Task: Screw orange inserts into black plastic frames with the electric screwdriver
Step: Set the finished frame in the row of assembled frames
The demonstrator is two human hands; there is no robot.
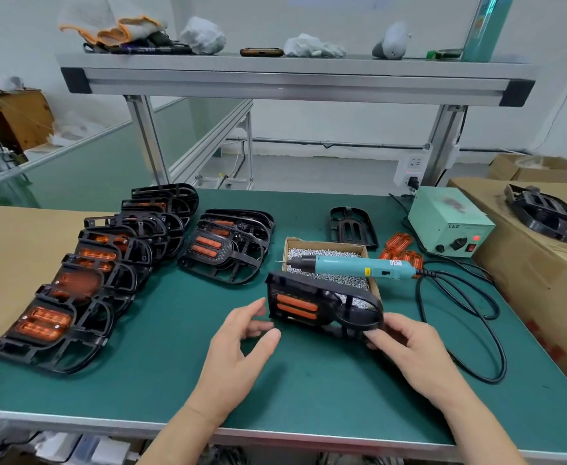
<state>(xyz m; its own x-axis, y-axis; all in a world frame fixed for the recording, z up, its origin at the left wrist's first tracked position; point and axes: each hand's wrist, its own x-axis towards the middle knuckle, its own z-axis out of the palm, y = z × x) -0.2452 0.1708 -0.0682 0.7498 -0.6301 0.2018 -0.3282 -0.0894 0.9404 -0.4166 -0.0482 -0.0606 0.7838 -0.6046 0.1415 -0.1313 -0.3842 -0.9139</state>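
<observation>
Right hand (pixel 406 344) pinches the rounded near-right end of a black frame (pixel 312 292), thumb + fingers curled on its rim. Frame is tilted, left end raised, w/ an orange insert (pixel 297 307) seated in its left half & facing the cam. Left hand (pixel 241 344) has fingers spread & loosely bent, holding nothing. It sits just left of the frame, index tip v. close to the frame's left edge; can't tell if touching. So the frame lies btwn both hands, near-centre of the green counter (pixel 174 380).

Electric screwdriver (pixel 352 266), teal body, lies untouched across a small cardboard box of screws (pixel 322 244), just far of the held frame, bit pointing left. Its black cable (pixel 476 333) leaves the right end & loops on the counter's right side. Far right: pale-green power unit (pixel 449 223). Btwn it & the screw box: loose orange inserts (pixel 401 250). Far of the box: an empty black frame (pixel 352 226), lying flat.

Left side: overlapping row of frames (pixel 84 297) w/ orange inserts, running near-left to far. Right of that row: a smaller stack of frames (pixel 228 253), top one w/ insert. Cardboard carton (pixel 543 280) at the right edge has another black frame (pixel 547 218) on top. Alu shelf (pixel 292 78) overhead carries white gloves (pixel 312 47).
</observation>
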